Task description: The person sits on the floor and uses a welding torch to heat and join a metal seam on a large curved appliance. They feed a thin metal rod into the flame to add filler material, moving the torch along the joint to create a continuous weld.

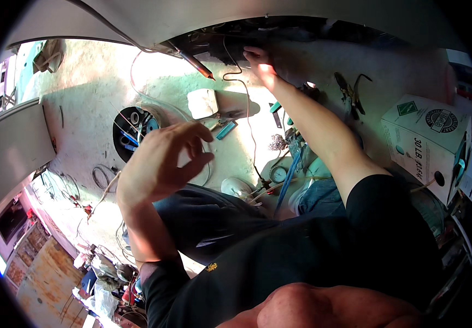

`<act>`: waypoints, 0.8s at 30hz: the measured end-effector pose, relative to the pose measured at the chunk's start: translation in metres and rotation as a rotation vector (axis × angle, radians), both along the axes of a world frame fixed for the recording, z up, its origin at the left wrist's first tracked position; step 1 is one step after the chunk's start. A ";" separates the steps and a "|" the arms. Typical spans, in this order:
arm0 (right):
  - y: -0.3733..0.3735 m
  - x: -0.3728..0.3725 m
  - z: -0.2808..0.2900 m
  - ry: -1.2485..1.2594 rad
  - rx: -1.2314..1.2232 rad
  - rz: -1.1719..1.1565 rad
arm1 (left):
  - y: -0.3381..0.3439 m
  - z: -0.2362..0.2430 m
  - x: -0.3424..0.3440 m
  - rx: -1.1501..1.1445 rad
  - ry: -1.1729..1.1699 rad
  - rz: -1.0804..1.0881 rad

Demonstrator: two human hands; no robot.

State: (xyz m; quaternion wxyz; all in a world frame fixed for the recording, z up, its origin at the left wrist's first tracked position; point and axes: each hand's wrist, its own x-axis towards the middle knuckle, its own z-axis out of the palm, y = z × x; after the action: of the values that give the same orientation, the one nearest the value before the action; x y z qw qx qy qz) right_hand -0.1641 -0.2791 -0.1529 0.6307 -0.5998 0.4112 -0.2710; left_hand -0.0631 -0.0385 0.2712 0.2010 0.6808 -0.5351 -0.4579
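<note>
My left hand (162,161) is raised over the floor in front of my body. Its fingers are bent and stand apart from the thumb, with nothing seen between them. My right hand (259,61) reaches forward to the dark opening (296,30) under a pale panel. Its visible fingers are stretched out, and shadow covers the rest. Left of that hand a copper-coloured tube (196,65) with a narrowed tip slants out of the opening. A thin dark hose (247,98) runs between the two, down to the fittings by a round pressure gauge (278,174) near my feet.
A black bucket (116,143) of tools stands left, beside a whitish block (202,104) and a teal-handled item (226,130). Pliers (348,93) lie right. A white carton (421,142) with a green diamond stands far right. Loose cables (102,176) and clutter (104,268) lie lower left.
</note>
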 end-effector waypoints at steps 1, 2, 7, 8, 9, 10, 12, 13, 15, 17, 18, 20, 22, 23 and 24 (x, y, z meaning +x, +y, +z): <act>0.018 0.005 0.025 0.008 0.073 0.043 | 0.021 -0.011 0.015 0.003 -0.010 0.099; 0.019 0.001 0.046 0.028 0.117 0.065 | 0.034 -0.020 0.029 -0.024 -0.009 0.177; 0.000 -0.037 0.104 -0.135 0.367 -0.013 | 0.053 -0.111 0.091 -0.081 0.222 0.537; -0.004 -0.037 0.119 -0.114 0.500 0.081 | 0.054 -0.141 0.100 -0.078 0.199 0.633; -0.006 -0.044 0.125 -0.080 0.637 0.168 | 0.055 -0.179 0.110 -0.095 0.259 0.684; -0.002 -0.046 0.126 -0.052 0.778 0.259 | 0.054 -0.212 0.119 -0.109 0.313 0.738; -0.012 -0.053 0.090 -0.214 0.847 0.345 | 0.018 -0.264 0.113 -0.221 0.205 0.612; -0.004 -0.043 0.094 -0.177 0.899 0.353 | 0.010 -0.275 0.110 -0.217 0.218 0.535; 0.008 -0.022 0.087 -0.170 0.992 0.429 | -0.001 -0.291 0.114 -0.173 0.298 0.443; 0.007 -0.006 0.059 -0.252 0.984 0.505 | -0.022 -0.302 0.119 -0.122 0.409 0.445; 0.010 0.004 0.054 -0.263 0.977 0.515 | -0.030 -0.306 0.121 -0.093 0.463 0.449; 0.014 0.014 0.044 -0.279 1.008 0.565 | -0.037 -0.312 0.125 -0.071 0.508 0.428; 0.017 0.018 0.064 -0.198 1.068 0.524 | -0.043 -0.317 0.130 -0.007 0.549 0.415; 0.018 0.020 0.045 -0.261 1.037 0.539 | -0.049 -0.321 0.127 0.018 0.579 0.470; 0.018 0.021 0.050 -0.263 1.057 0.544 | -0.053 -0.326 0.130 0.029 0.588 0.448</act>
State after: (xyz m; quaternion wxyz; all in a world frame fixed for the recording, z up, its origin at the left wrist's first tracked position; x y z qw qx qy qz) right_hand -0.1432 -0.2606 -0.1031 0.9351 -0.2507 0.2406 0.0691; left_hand 0.0669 -0.0915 -0.0546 0.4317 0.6231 -0.2855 -0.5863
